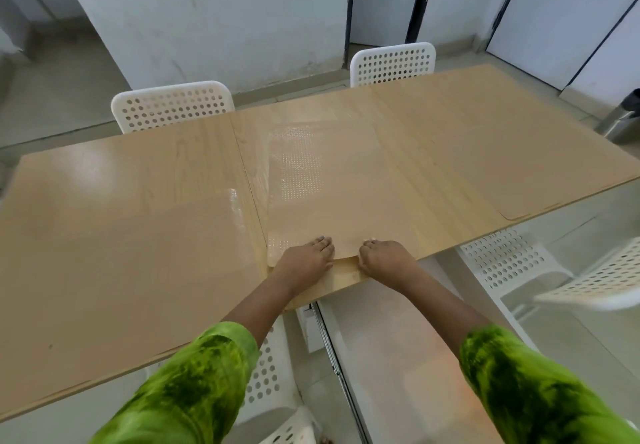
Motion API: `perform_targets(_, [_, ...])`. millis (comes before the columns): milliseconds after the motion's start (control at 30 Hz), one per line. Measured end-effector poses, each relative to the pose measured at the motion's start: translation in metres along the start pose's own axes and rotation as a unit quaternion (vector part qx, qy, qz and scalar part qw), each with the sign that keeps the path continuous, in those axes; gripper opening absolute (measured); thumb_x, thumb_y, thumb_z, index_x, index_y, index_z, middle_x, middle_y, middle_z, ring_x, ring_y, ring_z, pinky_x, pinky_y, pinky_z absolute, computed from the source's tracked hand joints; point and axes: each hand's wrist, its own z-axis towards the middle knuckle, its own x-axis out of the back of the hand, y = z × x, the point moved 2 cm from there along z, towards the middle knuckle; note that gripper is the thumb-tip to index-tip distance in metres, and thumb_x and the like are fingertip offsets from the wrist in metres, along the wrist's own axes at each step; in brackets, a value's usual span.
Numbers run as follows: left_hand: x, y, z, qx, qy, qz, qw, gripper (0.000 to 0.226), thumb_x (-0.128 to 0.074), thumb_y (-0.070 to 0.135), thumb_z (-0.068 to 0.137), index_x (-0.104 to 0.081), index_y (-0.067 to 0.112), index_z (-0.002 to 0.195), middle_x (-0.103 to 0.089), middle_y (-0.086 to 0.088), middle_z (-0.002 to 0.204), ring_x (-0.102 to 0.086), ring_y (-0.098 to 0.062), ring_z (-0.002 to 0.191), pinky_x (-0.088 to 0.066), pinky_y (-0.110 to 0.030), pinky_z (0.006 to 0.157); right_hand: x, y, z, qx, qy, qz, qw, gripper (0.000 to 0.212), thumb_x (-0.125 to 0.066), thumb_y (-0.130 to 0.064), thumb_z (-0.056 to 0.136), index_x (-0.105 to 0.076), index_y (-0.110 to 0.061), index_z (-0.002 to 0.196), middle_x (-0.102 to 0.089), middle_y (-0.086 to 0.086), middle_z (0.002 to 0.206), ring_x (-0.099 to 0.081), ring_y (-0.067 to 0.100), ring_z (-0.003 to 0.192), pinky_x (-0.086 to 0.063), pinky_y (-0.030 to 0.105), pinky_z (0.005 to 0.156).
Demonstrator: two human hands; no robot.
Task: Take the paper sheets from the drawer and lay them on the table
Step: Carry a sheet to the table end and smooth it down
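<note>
Okay, laying-down step: my left hand (304,260) and right hand (385,257) had their fingers curled, gripping the middle paper sheet (332,194) where it lay flat at the tabletop's (450,121) near edge. The left sheet (131,263) and right sheet (540,152) flanked it. Next, I judged: let go, smooth it, and fetch any remaining from the drawer.
</note>
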Motion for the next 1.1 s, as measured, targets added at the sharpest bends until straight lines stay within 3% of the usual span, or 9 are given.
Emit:
perform_targets(167, [0.02,0.004,0.003,0.022,0.118,-0.043,0.992,0.028,-0.039,0.018,0.097,-0.063,0.01,0.109,-0.069,-0.008,0.107,-0.064,-0.027,0.095,-0.047,-0.032,0.077,0.012,-0.005,-0.006,-0.059,0.075,0.104,0.99,0.012,-0.054,-0.012,0.073,-0.061,-0.004,0.068,-0.064,0.01,0.059,-0.061,0.027,0.053,-0.038,0.026,0.041])
perform_targets(333, [0.025,0.018,-0.016,0.163,0.373,-0.038,0.912,0.022,-0.064,0.019,0.077,-0.062,0.017,0.099,-0.061,-0.003,0.116,-0.049,-0.023,0.117,-0.032,-0.047,0.104,0.016,0.001,-0.011,-0.118,0.103,0.097,0.983,0.009,-0.064,-0.006,0.068,-0.067,-0.009,0.075,-0.069,0.002,0.066,-0.065,0.022,0.065,-0.041,0.023,0.033])
perform_targets(433, [0.029,0.051,-0.043,0.377,0.392,-0.458,0.703,0.038,-0.069,0.02,0.078,-0.046,0.014,0.108,-0.044,-0.01,0.124,-0.039,-0.027,0.121,-0.033,-0.046,0.102,0.034,0.004,-0.006,-0.155,0.156,0.129,0.967,0.017,-0.071,0.004,0.062,-0.071,-0.008,0.075,-0.068,0.006,0.058,-0.066,0.023,0.058,-0.041,0.023,0.033])
perform_targets(533, [0.04,0.068,-0.036,0.339,0.246,-0.805,0.421,0.062,-0.07,0.035,0.079,-0.028,0.021,0.123,-0.035,-0.008,0.134,-0.04,-0.022,0.124,-0.037,-0.035,0.1,0.064,0.003,-0.004,-0.175,0.255,0.122,0.943,0.023,-0.08,-0.001,0.055,-0.076,-0.012,0.075,-0.064,0.004,0.051,-0.061,0.02,0.046,-0.042,0.022,0.034])
perform_targets(633, [0.067,0.055,-0.012,0.213,0.203,-0.903,0.312,0.078,-0.068,0.035,0.081,-0.015,0.027,0.138,-0.039,-0.002,0.132,-0.041,-0.028,0.129,-0.048,-0.037,0.095,0.086,-0.009,-0.008,-0.143,0.309,0.099,0.935,0.012,-0.074,-0.005,0.06,-0.074,-0.015,0.068,-0.06,0.003,0.047,-0.056,0.02,0.043,-0.041,0.021,0.039])
perform_targets(733, [0.077,0.037,0.001,0.286,0.217,-0.878,0.318,0.025,-0.057,0.008,0.088,-0.05,0.001,0.112,-0.053,-0.007,0.086,-0.055,-0.026,0.08,-0.052,-0.027,0.057,0.1,-0.026,-0.015,-0.113,0.252,0.138,0.951,0.023,-0.051,-0.02,0.075,-0.069,-0.019,0.061,-0.054,0.002,0.048,-0.055,0.019,0.045,-0.036,0.021,0.042])
perform_targets(800, [0.068,0.03,-0.001,0.379,0.245,-0.827,0.335,0.023,-0.038,-0.01,0.085,-0.054,0.0,0.098,-0.05,-0.008,0.076,-0.048,-0.024,0.064,-0.045,-0.025,0.049,0.101,-0.031,-0.014,-0.104,0.182,0.221,0.953,0.026,-0.049,-0.027,0.085,-0.071,-0.018,0.076,-0.062,0.006,0.063,-0.061,0.022,0.06,-0.04,0.026,0.051])
perform_targets(1000, [0.06,-0.001,-0.061,0.291,0.321,-0.806,0.404,0.041,-0.038,-0.007,0.092,-0.058,0.013,0.122,-0.063,-0.008,0.121,-0.056,-0.018,0.113,-0.041,-0.036,0.104,0.12,-0.022,0.003,-0.122,0.082,0.411,0.899,0.038,-0.045,-0.028,0.094,-0.067,0.001,0.087,-0.071,0.015,0.09,-0.064,0.03,0.085,-0.049,0.037,0.075])
perform_targets(1100, [0.052,-0.035,-0.107,0.253,0.318,-0.825,0.393,0.035,-0.042,0.002,0.095,-0.056,0.007,0.127,-0.065,-0.009,0.118,-0.06,-0.024,0.108,-0.057,-0.032,0.082,0.124,-0.022,0.019,-0.157,0.045,0.406,0.899,0.03,-0.043,-0.02,0.095,-0.066,-0.005,0.106,-0.067,0.007,0.116,-0.059,0.025,0.105,-0.045,0.031,0.085])
